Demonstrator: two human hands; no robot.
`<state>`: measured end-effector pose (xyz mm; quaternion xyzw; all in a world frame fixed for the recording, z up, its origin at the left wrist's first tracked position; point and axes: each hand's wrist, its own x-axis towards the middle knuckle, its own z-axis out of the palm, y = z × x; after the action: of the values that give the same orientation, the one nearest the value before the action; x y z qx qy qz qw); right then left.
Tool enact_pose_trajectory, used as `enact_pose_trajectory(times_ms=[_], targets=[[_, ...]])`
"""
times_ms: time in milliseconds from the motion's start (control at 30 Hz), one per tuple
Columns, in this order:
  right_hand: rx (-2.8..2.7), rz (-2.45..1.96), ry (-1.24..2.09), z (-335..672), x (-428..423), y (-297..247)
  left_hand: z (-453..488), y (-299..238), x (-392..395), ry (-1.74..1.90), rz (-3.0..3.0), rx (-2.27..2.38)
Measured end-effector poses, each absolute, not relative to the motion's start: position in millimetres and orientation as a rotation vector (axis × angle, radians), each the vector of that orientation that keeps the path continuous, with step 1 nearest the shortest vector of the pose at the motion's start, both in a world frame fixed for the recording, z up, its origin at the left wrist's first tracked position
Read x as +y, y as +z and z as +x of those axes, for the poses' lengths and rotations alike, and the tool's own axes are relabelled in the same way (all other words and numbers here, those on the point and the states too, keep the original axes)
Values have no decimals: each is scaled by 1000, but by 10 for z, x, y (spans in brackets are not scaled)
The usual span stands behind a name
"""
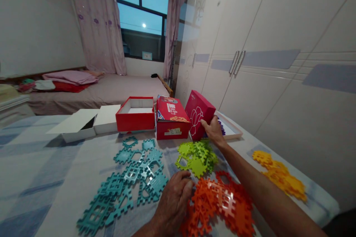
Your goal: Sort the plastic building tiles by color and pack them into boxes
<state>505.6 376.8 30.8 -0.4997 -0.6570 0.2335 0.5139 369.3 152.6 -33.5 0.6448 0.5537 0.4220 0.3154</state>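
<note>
Here on the bedspread, the right hand clasps a pink box at the edge by the wardrobe. The left hand rests, fingers loosely bent, on orange tiles. Bare cloth lies leftward.

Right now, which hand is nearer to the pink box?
Right. The right hand holds the pink box at its lower edge; the left hand rests well short of it, beside the orange pieces.
</note>
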Motion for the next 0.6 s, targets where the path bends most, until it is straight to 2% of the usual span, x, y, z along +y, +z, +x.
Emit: enact_pose_trajectory(times_ms=[167,333,600], targets=[[-2233,-1238,312,5036,3757,282,3697,-332,1534,1099,1704,1472],[-2333,-1521,71,5295,3982,222,3704,-320,1536,1100,1698,1469],[-2722,-1713,-41,5258,4082,187,3697,-341,1533,1113,1703,1444]])
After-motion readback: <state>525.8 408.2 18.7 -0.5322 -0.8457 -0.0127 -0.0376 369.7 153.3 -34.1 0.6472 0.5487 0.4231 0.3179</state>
